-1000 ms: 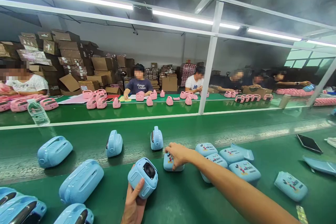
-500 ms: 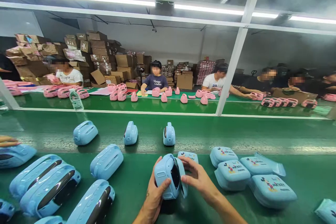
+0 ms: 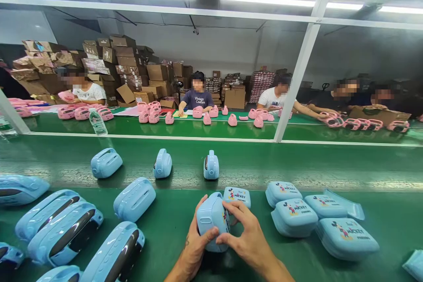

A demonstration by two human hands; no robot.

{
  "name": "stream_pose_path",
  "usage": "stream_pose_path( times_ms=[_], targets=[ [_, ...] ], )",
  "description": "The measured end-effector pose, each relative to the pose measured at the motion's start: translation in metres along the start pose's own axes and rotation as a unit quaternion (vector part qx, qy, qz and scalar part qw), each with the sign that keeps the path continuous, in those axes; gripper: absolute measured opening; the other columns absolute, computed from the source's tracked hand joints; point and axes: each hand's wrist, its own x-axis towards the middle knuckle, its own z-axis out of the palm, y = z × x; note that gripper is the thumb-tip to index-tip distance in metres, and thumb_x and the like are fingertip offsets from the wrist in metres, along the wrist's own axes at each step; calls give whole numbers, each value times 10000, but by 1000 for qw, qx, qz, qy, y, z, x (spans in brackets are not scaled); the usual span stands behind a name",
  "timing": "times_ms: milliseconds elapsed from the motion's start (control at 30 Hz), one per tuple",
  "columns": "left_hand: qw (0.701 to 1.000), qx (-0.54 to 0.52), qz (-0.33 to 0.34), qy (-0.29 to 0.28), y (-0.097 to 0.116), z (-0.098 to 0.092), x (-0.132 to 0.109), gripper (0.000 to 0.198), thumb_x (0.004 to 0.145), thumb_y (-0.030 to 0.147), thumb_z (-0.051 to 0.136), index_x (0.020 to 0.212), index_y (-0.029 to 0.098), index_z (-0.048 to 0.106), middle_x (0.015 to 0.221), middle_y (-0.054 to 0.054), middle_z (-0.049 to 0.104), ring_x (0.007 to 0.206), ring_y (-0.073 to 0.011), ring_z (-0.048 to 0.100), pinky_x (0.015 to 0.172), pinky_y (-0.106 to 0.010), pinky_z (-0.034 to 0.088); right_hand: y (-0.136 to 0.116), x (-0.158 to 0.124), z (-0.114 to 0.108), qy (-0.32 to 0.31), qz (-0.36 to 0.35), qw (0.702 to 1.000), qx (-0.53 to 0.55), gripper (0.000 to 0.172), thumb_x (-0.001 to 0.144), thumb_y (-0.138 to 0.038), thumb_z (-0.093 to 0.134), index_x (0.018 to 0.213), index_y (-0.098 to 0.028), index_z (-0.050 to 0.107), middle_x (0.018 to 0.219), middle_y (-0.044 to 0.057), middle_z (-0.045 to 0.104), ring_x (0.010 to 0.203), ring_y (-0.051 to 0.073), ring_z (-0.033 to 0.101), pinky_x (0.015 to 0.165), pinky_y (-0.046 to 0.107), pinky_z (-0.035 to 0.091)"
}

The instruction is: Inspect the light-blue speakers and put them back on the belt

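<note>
I hold a light-blue plastic device body (image 3: 209, 218) upright just above the green table (image 3: 380, 211). My left hand (image 3: 194, 244) wraps its left side, thumb on the front. My right hand (image 3: 247, 238) presses a printed blue cover panel (image 3: 225, 219) against its right side, fingers curled over the top. Another printed cover (image 3: 237, 195) lies flat just behind my hands. Several more printed covers (image 3: 294, 216) are stacked to the right.
Blue device bodies (image 3: 134, 198) lie on the left and stand on the green conveyor belt (image 3: 297, 167) beyond. Across a white frame post (image 3: 295, 79), several seated people work with pink devices (image 3: 148, 116). A water bottle (image 3: 98, 122) stands on the far bench. Cardboard boxes (image 3: 128, 70) pile behind.
My right hand took a printed cover from the table, brought it to the body in my left hand, and now presses it closed against the body. The view has shifted left.
</note>
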Motion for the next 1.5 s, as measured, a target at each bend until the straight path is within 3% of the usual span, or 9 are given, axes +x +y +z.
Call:
stream_pose_path(
  times_ms=[167,333,567,700,800,900,1033,1167,1500],
  targets=[
    [997,-49,-63,-21,6,-12,2,984,553,388,956,1424,267,515,1323,-115,684,1269,-382,581,1107,-479,427,5,-5,-1,-19,-50,998,-24,834,656,-311,906,1419,-281,572,1263,104,588,1152,315,603,1033,471,506],
    [975,-143,-161,-51,9,-25,5,591,633,492,885,1088,143,743,1075,-139,781,1061,-380,702,1036,-515,482,18,-8,-9,-2,-153,988,-6,628,806,-404,796,1390,-347,571,1376,90,571,1300,336,524,1116,540,428],
    [948,-235,-174,-121,9,-21,2,431,704,407,863,1020,128,778,994,-104,806,907,-255,749,990,-390,527,27,-17,-3,28,-173,985,-5,509,869,-547,703,1337,-375,598,1345,71,624,1366,339,465,1115,583,426],
    [950,-223,-185,-120,10,-19,3,485,712,442,852,1069,127,763,1009,-109,801,974,-282,735,1026,-422,503,26,-21,-13,11,-162,987,14,493,963,-496,571,1427,-342,506,1427,81,579,1404,317,448,1145,573,403],
    [961,-175,-186,-101,9,-15,0,502,697,446,861,1073,130,757,1002,-119,797,957,-307,733,1029,-466,492,23,-24,-17,-2,-170,985,-28,714,908,-566,633,1522,-304,380,1585,116,397,1463,352,367,1171,602,348],
    [976,-108,-169,-79,8,-9,-5,580,693,383,871,1215,197,698,1089,-103,776,961,-310,723,1020,-489,486,23,-26,-14,-53,-206,974,-83,922,798,-574,767,1556,-299,320,1647,126,275,1497,375,294,1171,593,349],
    [988,-43,-136,-57,5,-3,-9,825,697,357,868,1436,294,507,1297,-98,686,1173,-357,631,1046,-489,456,27,-28,-10,-63,-225,967,-103,1034,727,-476,867,1567,-308,289,1644,135,282,1483,358,335,1150,543,405],
    [991,-7,-123,-50,4,-2,-8,946,616,374,915,1448,279,475,1292,-121,676,1200,-380,598,1032,-493,455,30,-29,-8,-55,-245,962,-104,1082,721,-476,871,1586,-265,256,1647,165,264,1482,369,332,1156,531,399],
    [994,44,-96,-35,26,20,-15,841,578,333,942,1319,257,551,1155,-93,726,985,-291,669,892,-404,515,27,-27,-18,-39,-229,969,-84,1019,696,-484,884,1552,-303,362,1548,151,446,1381,371,489,1091,509,486]
  ],
)
